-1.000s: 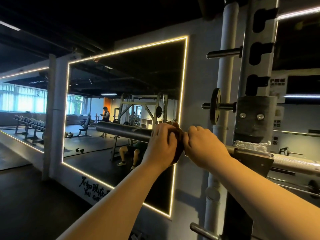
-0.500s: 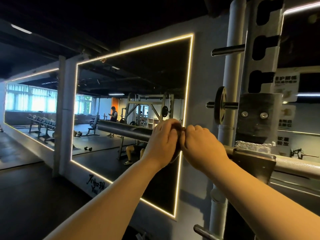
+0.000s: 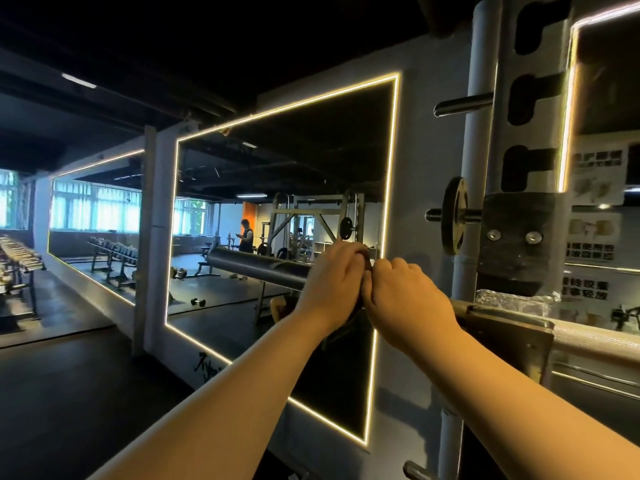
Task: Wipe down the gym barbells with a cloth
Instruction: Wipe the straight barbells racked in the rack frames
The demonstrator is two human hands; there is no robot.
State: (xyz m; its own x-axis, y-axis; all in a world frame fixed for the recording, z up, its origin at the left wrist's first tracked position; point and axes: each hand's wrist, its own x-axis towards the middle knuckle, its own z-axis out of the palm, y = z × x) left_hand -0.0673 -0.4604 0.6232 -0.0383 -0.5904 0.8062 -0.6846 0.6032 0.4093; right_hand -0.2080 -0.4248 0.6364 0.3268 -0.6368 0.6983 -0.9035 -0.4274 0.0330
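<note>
Dim gym hall, with a light-edged mirror point(image 3: 287, 174) on the wall across the left and centre of the frame. At mid-frame the left hand's point(image 3: 329, 285) fingers point(image 3: 349, 252) are curled over a dark cloth point(image 3: 348, 322) wrapped on the barbell point(image 3: 259, 268), clamping it round the metal. A fold of cloth hangs below the palm. Touching it on the right, the right hand point(image 3: 405, 299) has its fingers point(image 3: 398, 268) curled over the barbell too, knuckles up. I cannot tell whether they also pinch the cloth's edge. Both forearms reach in from the bottom edge.

The barbell lies level. Its thick dark sleeve runs left from the hands, and its pale knurled shaft runs off the right edge, resting in a hook point(image 3: 509, 337) on the rack upright point(image 3: 533, 98) at upper right. A small plate point(image 3: 455, 216) sits on a peg above the right hand. In the mirror a person point(image 3: 246, 235) stands far off and a dumbbell point(image 3: 198, 302) lies on the floor. Dumbbell racks point(image 3: 17, 258) line the left edge.
</note>
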